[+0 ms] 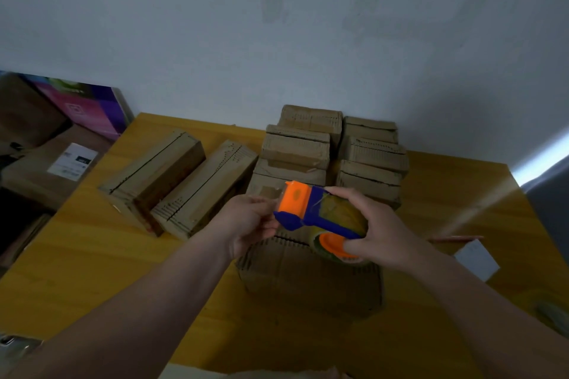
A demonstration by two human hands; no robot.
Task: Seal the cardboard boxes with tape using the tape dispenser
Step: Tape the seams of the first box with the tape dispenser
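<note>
A blue and orange tape dispenser [311, 212] with a roll of clear tape hangs above a cardboard box [308, 280] near the table's front. My right hand [381, 234] grips the dispenser around the tape roll. My left hand [251, 221] is at the dispenser's orange front end, its fingers pinching there at what looks like the tape's loose end. Two long boxes [178, 184] lie side by side to the left. A stack of several cardboard boxes [332, 154] stands behind the dispenser against the wall.
The yellow wooden table [101, 258] has bare surface at front left and right. A white slip of paper [477, 258] and a pencil [455, 238] lie at the right. Large cartons and a purple box [83, 104] sit off the table's left edge.
</note>
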